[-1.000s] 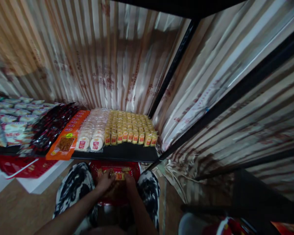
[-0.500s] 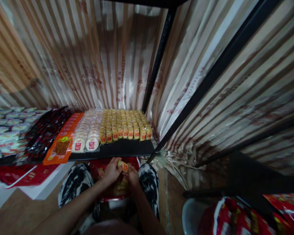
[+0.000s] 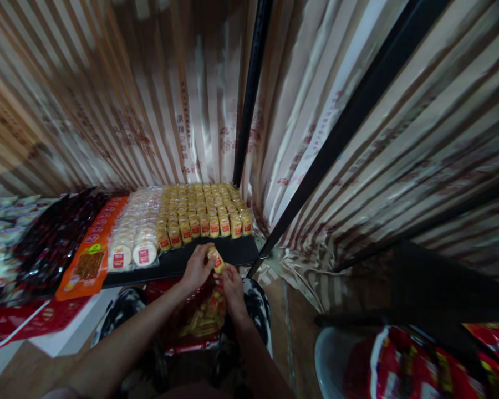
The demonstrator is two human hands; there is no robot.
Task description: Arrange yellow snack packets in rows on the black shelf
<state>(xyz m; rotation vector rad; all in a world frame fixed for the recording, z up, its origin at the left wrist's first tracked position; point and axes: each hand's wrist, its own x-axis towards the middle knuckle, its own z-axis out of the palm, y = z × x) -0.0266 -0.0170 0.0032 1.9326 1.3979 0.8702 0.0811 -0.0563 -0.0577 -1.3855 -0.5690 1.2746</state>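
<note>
Between my two hands is a small yellow wrapped snack cake (image 3: pixel 217 261) with a red and white label. My left hand (image 3: pixel 198 267) pinches its left side, and my right hand (image 3: pixel 232 284) has the fingers closed on its lower right end. Both hands are just in front of the black shelf (image 3: pixel 208 247). Rows of like yellow packs (image 3: pixel 203 208) stand on that shelf, labels facing me. Below my hands, between my knees, a red basket (image 3: pixel 191 348) holds more loose yellow packs (image 3: pixel 205 318).
Left along the shelf lie round white wrapped cakes (image 3: pixel 144 252), an orange snack bag (image 3: pixel 81 271), dark red packets (image 3: pixel 58 238) and white packets (image 3: pixel 2 238). A black post (image 3: pixel 311 188) slants down on the right. Red packages (image 3: pixel 416 366) sit at the lower right.
Both hands have risen from over the basket toward the shelf edge, holding the snack cake, which is now more tilted. More yellow packs show in the basket. The view has shifted slightly.
</note>
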